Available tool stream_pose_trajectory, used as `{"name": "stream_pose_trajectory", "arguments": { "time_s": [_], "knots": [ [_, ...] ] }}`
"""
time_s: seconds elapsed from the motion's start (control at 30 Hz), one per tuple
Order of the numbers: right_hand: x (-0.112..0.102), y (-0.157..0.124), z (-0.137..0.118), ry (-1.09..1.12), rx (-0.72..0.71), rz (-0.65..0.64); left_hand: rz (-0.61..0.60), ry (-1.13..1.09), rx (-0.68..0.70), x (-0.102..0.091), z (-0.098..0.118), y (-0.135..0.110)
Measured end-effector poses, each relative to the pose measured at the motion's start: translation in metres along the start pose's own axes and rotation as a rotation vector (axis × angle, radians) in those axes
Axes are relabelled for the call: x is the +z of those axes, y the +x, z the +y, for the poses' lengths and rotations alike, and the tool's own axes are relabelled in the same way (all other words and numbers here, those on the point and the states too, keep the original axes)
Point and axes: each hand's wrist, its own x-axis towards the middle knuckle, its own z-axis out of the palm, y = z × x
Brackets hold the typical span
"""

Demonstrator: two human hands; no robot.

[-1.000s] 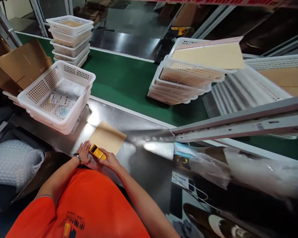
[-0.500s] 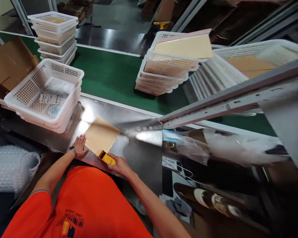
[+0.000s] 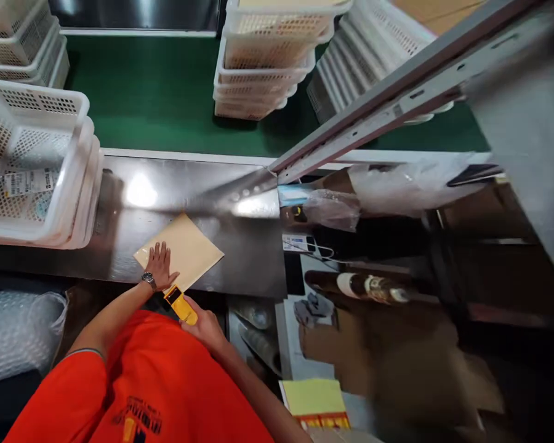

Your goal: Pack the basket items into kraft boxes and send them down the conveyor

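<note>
While white baskets [image 3: 32, 178] stand stacked at the steel counter's [image 3: 240, 258] left end beside the green belt [image 3: 166, 92], a tan envelope [image 3: 189, 249] lies at its near edge. Left hand [image 3: 159, 267] presses flat, released, on the envelope; right hand [image 3: 205, 323] grips a yellow tool [image 3: 181, 304] at the envelope's near corner.

The flat tan padded envelope [image 3: 184, 252] lies on the polished steel worktable [image 3: 240, 258], near its front edge. The left hand [image 3: 159, 266] rests flat on the envelope's near-left corner. The right hand [image 3: 206, 323] holds the small yellow handheld device [image 3: 180, 304] just before the envelope's near edge. The stack of white perforated plastic baskets [image 3: 37, 178] stands on the table's left end. The green conveyor belt [image 3: 166, 92] runs behind the table and carries another stack of white baskets [image 3: 263, 67].
</note>
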Motion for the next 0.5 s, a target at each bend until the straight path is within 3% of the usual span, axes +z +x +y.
{"name": "stream_pose_trajectory", "arguments": {
  "time_s": [0.17, 0.33, 0.4, 0.5],
  "knots": [
    [0.017, -0.028, 0.003, -0.139, 0.111, 0.028, -0.035, 0.015, 0.038, -0.003, 0.0, -0.004],
    [0.016, -0.058, 0.017, -0.216, 0.205, 0.066, -0.015, 0.029, 0.052, -0.003, -0.002, 0.003],
    [0.016, -0.056, 0.017, -0.263, 0.252, 0.074, 0.004, 0.03, 0.062, -0.001, -0.003, 0.004],
    [0.023, -0.031, 0.007, -0.272, 0.298, 0.08, 0.015, 0.024, 0.068, 0.002, -0.004, 0.005]
  ]
}}
